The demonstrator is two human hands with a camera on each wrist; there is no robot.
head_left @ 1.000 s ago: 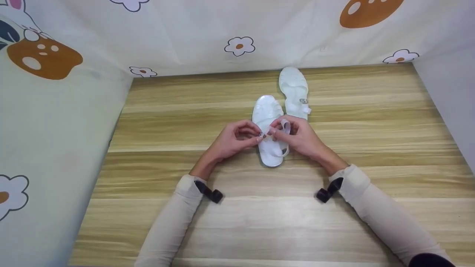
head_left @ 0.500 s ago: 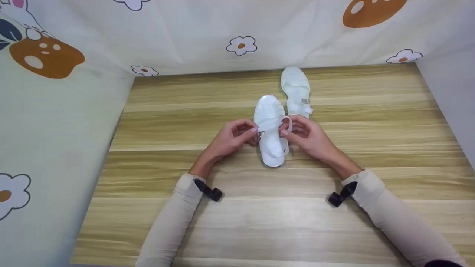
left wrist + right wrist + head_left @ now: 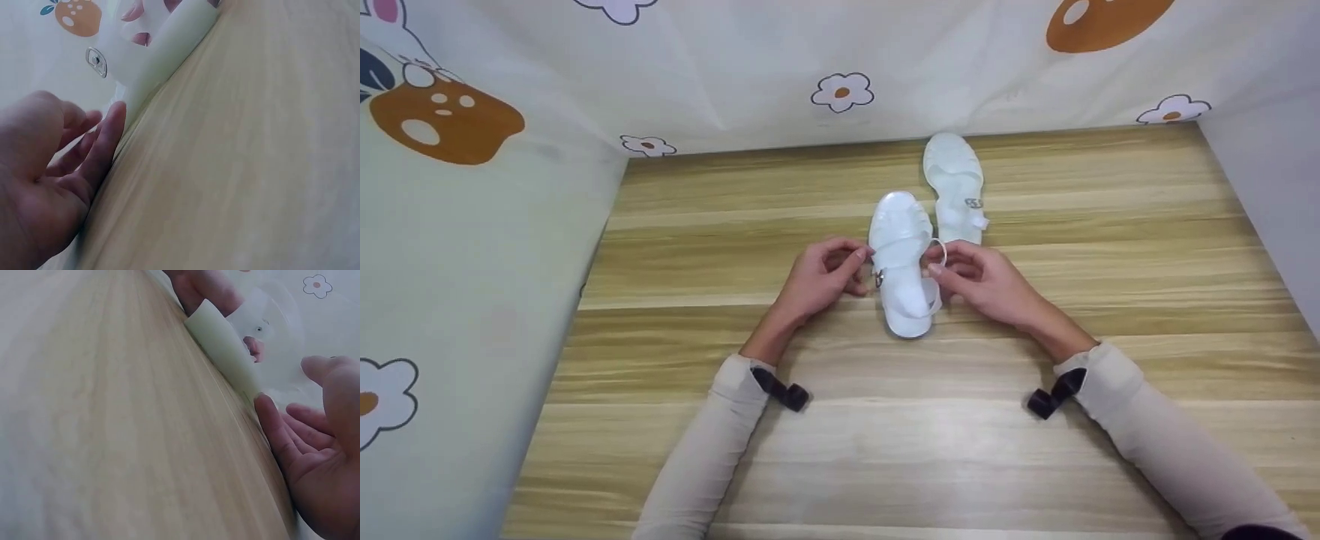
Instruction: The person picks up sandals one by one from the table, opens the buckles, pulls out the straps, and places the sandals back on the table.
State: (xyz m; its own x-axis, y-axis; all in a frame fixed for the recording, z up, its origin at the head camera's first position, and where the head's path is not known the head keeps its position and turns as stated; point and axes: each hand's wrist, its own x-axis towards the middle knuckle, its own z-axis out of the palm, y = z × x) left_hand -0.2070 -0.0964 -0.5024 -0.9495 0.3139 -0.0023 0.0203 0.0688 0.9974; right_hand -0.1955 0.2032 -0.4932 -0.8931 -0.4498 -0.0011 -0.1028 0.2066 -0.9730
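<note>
A white sandal [image 3: 904,262] lies mid-table [image 3: 840,450], flanked by both hands. The left hand [image 3: 821,277] is loosely spread beside the buckle [image 3: 879,279], nothing held; the right hand [image 3: 982,277] is relaxed by the strap loop [image 3: 939,251], a pinch cannot be told. The strap could likely spring free if left unfastened. A second sandal [image 3: 956,187] crowds the far side; open wood is left nearer the sleeves

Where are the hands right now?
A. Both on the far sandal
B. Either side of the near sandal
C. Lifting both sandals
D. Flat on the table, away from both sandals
B: the left hand and right hand flank the near sandal; the far sandal lies untouched on the table.
</note>
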